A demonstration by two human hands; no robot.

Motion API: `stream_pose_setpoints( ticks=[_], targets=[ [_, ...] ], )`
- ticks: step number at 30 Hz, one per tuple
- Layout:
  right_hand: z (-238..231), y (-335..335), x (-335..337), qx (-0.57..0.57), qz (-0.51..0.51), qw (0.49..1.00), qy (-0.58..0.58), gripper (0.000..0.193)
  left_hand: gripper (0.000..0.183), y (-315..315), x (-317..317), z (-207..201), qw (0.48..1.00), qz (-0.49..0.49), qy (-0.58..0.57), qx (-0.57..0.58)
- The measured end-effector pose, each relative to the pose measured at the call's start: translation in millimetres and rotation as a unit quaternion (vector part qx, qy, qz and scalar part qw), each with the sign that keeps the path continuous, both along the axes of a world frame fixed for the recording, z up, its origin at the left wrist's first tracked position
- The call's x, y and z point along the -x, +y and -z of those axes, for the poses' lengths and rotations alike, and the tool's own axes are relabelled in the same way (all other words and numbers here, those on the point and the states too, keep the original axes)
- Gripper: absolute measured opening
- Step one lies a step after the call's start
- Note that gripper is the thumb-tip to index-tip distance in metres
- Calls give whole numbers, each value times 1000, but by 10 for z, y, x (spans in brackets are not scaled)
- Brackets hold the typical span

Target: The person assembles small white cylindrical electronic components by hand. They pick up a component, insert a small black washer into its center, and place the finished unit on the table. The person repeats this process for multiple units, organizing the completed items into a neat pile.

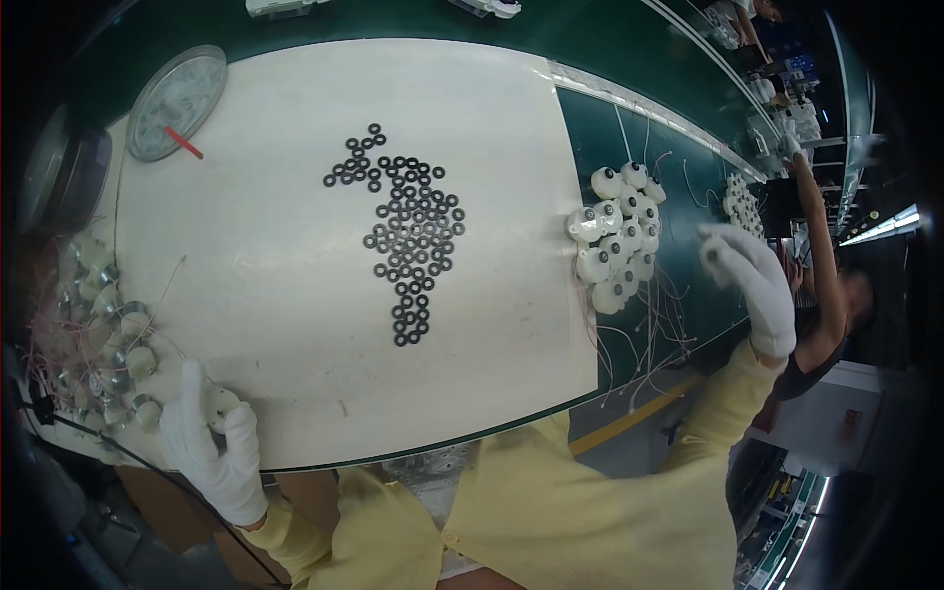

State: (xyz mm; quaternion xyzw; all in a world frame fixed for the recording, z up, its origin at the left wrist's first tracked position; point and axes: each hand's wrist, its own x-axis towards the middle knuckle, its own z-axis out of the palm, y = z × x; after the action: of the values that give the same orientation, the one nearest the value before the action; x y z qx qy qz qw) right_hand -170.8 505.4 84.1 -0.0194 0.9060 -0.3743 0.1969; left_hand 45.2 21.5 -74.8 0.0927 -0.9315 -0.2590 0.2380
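My left hand [208, 447], in a white glove, rests at the near left of the white board. Its fingers and thumb close around a small round white motor-like part [220, 405]. More such parts [138, 362], white and metallic with thin pink wires, lie heaped just left of it. My right hand [752, 285], also gloved, is raised at the right, past a cluster of white round parts [610, 241] with dark centres and trailing wires. Its fingers are pinched together; what sits at their tips is too unclear to name. Many black rings [418, 226] lie spread mid-board.
The white board [285, 275] covers much of the green bench [678, 177]. At the far left lies a round clear lid [182, 103] with a red strip [184, 143]. Another group of white parts [742, 205] sits at the far right. Beyond it a person's arm [824, 236] reaches over.
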Motion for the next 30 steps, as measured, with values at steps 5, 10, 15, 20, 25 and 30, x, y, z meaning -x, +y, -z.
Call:
stream_pose_setpoints(
  ticks=[5,10,15,20,25,30],
  targets=[
    [699,460,454,-25,-5,1000,2,40,53,-62,-121,85,999,-32,-35,-9],
    [989,447,488,-65,-54,989,121,36,52,-32,-82,66,998,-47,-37,-31],
    [1017,392,412,-56,-53,987,143,34,51,-42,-69,79,996,-48,-31,-71],
    [991,279,417,-118,-66,959,249,34,49,-1,-47,59,994,-62,-30,-80],
    [917,201,468,-172,-121,906,367,30,49,4,-31,35,994,-57,-34,-82],
    [940,115,438,-180,-160,907,345,28,46,-13,-43,77,997,-51,-19,-56]
  ],
)
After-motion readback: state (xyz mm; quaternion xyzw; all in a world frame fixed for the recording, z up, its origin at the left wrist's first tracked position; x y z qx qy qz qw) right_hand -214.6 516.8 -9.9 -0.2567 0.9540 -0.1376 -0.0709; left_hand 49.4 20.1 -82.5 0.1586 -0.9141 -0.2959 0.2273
